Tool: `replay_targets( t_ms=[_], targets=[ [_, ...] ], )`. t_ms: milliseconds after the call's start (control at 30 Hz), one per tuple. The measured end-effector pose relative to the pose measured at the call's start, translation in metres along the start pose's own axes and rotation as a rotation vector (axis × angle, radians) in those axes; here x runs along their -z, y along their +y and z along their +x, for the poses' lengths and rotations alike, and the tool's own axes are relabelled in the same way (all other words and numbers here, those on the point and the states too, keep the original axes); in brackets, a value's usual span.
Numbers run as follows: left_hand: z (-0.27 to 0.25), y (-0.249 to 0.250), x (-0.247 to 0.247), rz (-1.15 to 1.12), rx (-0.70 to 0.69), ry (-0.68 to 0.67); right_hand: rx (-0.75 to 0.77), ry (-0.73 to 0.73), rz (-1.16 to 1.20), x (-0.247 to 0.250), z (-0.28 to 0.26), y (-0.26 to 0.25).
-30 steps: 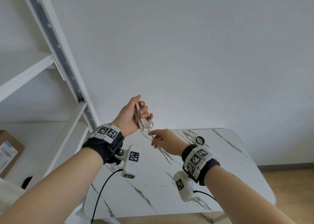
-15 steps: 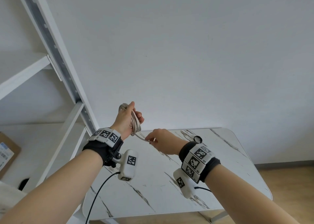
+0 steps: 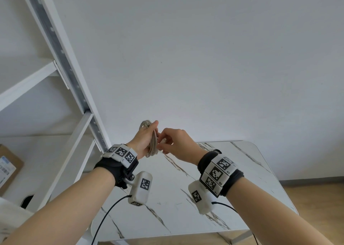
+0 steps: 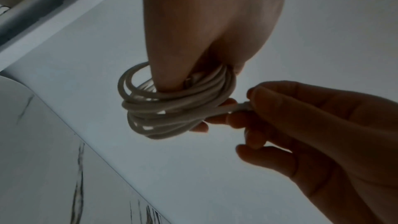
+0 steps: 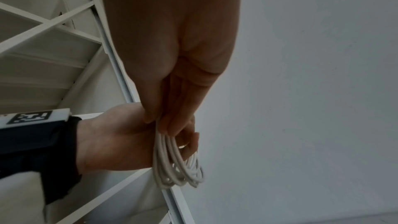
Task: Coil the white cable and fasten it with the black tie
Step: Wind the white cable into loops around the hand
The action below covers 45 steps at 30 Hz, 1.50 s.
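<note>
Left hand [image 3: 147,138] raised above the far left corner of the table [image 3: 242,170], thumb and fingers wrapped round the white cable [image 3: 151,144], already gathered into several loops. Held well clear of the tabletop, probably so the loops hang free and keep their round shape. Right hand [image 3: 174,142] just beside the bundle, fingertips [image 4: 254,94] pinching the cable's loose tail where it leaves the coil. Likely tucking that last end in or laying it against the loops, so nothing springs loose before fastening. Coiling looks close to finished; fastening not yet begun.

Black tie [image 3: 216,150], a small dark ring as far as can be told, resting on the table near the far edge, partly hidden behind the right wrist and untouched. Left where 1 hand can reach it once the bundle sits steady in the other.

Square black-and-white coded markers on both wristbands, with tiny characters beside them too small to read. Cardboard box [image 3: 9,168] under the white shelf [image 3: 28,84] at the left, carrying a printed label with blue marking, wording unreadable.
</note>
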<state>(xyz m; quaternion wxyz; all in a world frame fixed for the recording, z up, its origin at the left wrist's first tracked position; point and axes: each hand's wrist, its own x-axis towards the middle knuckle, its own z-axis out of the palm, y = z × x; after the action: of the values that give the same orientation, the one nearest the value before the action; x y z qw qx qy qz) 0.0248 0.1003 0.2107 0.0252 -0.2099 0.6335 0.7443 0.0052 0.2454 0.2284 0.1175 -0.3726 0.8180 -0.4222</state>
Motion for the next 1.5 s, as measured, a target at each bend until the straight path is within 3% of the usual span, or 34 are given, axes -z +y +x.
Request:
replay_targets(
  t_ms=[167, 500, 700, 833, 1000, 1267, 1500],
  targets=[
    [-0.01, 0.002, -0.004, 0.057, 0.106, -0.202, -0.032, 0.012, 0.101, 0.001, 0.003, 0.002],
    [-0.009, 0.001, -0.001, 0.079, 0.283, -0.265, -0.116, 0.121, 0.103, 0.0, 0.006, 0.018],
    [-0.011, 0.0, 0.003, 0.095, 0.352, -0.416, -0.179, -0.184, 0.209, 0.006, 0.006, 0.027],
    [-0.016, -0.002, 0.003, 0.125, 0.403, -0.542, -0.192, -0.267, 0.198, 0.008, 0.005, 0.028],
    [-0.017, -0.005, -0.001, 0.086, 0.398, -0.516, -0.21, -0.221, 0.133, 0.006, 0.007, 0.025],
    [-0.011, 0.0, 0.002, 0.069, 0.311, -0.422, -0.275, -0.121, 0.251, 0.004, 0.006, 0.029],
    [-0.014, 0.0, 0.008, 0.011, 0.266, -0.555, -0.354, -0.046, 0.226, 0.003, 0.002, 0.044]
  ],
)
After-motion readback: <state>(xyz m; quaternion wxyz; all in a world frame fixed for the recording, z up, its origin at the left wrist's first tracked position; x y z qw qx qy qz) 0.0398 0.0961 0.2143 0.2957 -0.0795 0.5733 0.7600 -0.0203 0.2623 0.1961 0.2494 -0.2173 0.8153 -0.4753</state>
